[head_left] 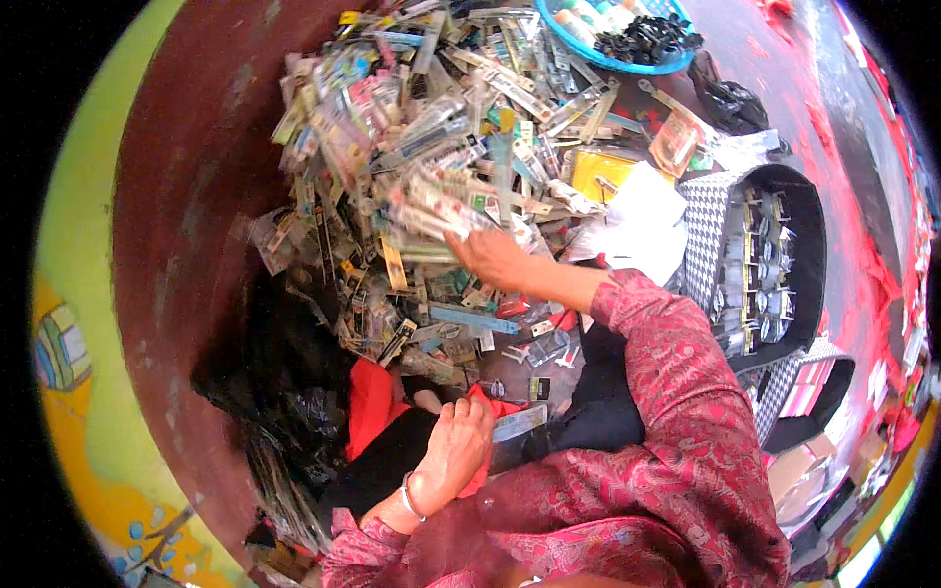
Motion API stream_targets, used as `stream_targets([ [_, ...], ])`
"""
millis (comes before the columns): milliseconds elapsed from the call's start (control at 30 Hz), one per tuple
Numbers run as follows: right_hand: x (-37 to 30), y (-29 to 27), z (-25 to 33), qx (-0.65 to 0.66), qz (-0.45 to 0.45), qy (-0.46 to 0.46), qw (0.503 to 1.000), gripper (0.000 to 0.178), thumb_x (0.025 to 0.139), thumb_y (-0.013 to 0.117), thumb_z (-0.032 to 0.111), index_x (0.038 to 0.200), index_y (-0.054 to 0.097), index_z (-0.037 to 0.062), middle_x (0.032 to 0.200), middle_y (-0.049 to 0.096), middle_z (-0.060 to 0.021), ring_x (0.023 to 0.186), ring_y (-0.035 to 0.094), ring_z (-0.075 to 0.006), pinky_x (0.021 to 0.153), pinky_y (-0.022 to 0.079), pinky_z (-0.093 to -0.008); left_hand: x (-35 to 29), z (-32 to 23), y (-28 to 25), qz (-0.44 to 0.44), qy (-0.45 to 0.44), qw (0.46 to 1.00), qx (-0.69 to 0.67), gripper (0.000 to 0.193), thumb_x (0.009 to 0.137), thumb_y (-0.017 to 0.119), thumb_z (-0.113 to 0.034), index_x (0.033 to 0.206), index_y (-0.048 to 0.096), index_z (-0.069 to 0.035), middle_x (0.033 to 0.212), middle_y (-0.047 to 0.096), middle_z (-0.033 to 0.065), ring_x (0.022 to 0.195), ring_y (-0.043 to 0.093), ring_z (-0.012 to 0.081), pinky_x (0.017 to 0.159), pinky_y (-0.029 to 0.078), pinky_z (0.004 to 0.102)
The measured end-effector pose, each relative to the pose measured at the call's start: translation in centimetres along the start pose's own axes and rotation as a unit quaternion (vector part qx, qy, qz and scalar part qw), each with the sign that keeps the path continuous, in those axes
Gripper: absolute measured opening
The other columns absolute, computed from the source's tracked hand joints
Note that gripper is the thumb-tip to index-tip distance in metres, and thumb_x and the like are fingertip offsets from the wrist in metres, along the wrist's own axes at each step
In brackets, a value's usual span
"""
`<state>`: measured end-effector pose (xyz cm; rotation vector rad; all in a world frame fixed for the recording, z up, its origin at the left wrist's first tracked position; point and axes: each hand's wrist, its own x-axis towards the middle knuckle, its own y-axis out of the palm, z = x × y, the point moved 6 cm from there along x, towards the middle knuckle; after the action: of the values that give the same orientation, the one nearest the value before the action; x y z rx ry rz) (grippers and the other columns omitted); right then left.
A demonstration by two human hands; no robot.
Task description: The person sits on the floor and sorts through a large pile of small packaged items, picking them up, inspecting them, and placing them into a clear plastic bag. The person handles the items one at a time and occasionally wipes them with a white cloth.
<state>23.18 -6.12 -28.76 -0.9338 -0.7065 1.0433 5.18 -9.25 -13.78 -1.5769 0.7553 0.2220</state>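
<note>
A large heap of long, narrow clear plastic packets with card strips (pixel 392 127) spreads in front of me. My right hand (pixel 490 257) reaches into its near middle, its fingers closed on a bunch of packets (pixel 431 211) blurred by motion. Close to my lap, my left hand (pixel 456 446) has its fingers bent and pressed together over a red cloth (pixel 482 478); whatever lies inside them is hidden. Small loose packets (pixel 552 348) and a clear packet with a pale strip (pixel 520 423) lie between my hands and the heap.
To the right stands a houndstooth-patterned box (pixel 704 220) holding rows of small packaged items. A blue basket (pixel 676 67) with bottles and black pieces is at the back. Beside the heap are a yellow packet (pixel 603 176) and white sheet (pixel 642 230). A black plastic bag (pixel 279 363) lies left.
</note>
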Motion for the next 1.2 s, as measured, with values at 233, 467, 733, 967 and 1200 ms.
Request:
stream_targets([
  [233, -3.0, 3.4, 2.3, 0.009, 0.066, -0.055, 0.996, 0.050, 0.072, 0.052, 0.014, 0.121, 0.043, 0.0079, 0.068, 0.053, -0.0125, 0.059, 0.058, -0.0269, 0.044, 0.045, -0.0361, 0.1, 0.0, -0.2, -0.009, -0.006, 1.000, 0.006, 0.018, 0.072, 0.049, -0.013, 0.086, 0.051, -0.003, 0.087, 0.052, 0.0099, 0.079, 0.051, 0.0210, 0.068, 0.041, 0.0316],
  [467, 0.2, -1.5, 1.6, 0.114, 0.315, -0.022, 0.942, 0.067, 0.071, 0.056, 0.053, 0.123, 0.043, 0.0122, 0.087, 0.061, -0.0166, 0.078, 0.060, -0.0323, 0.065, 0.047, -0.0429, 0.2, 0.2, 0.2, -0.029, -0.017, 0.999, 0.000, 0.020, 0.071, 0.049, -0.013, 0.088, 0.051, -0.002, 0.089, 0.053, 0.0106, 0.080, 0.051, 0.0211, 0.069, 0.041, 0.0316],
  [733, 7.6, -13.5, -20.8, 0.470, -0.292, 0.280, 0.785, 0.042, 0.077, 0.058, 0.042, 0.102, 0.059, 0.0090, 0.093, 0.060, -0.0095, 0.080, 0.056, -0.0188, 0.067, 0.046, -0.0319, -0.3, 0.9, -0.4, 0.025, -0.025, 0.999, -0.008, 0.026, 0.071, 0.050, -0.014, 0.093, 0.052, 0.000, 0.095, 0.053, 0.0125, 0.082, 0.051, 0.0214, 0.070, 0.041, 0.0313],
  [967, 14.5, -4.6, -23.1, 0.618, -0.128, 0.425, 0.649, 0.047, 0.074, 0.061, 0.041, 0.105, 0.053, 0.0070, 0.092, 0.054, -0.0084, 0.073, 0.052, -0.0170, 0.061, 0.042, -0.0304, -0.3, 1.5, -0.2, 0.002, -0.015, 1.000, 0.002, 0.025, 0.073, 0.048, -0.015, 0.094, 0.052, -0.001, 0.096, 0.052, 0.0118, 0.085, 0.051, 0.0210, 0.070, 0.042, 0.0307],
  [1200, 19.0, -4.1, -17.6, 0.475, -0.011, 0.348, 0.809, 0.069, 0.058, 0.071, 0.050, 0.105, 0.055, 0.0007, 0.104, 0.053, -0.0180, 0.088, 0.055, -0.0298, 0.073, 0.045, -0.0387, -0.6, 2.6, 0.4, 0.022, -0.002, 0.999, -0.025, 0.031, 0.072, 0.049, -0.015, 0.098, 0.052, 0.002, 0.097, 0.052, 0.0138, 0.083, 0.051, 0.0221, 0.069, 0.042, 0.0311],
])
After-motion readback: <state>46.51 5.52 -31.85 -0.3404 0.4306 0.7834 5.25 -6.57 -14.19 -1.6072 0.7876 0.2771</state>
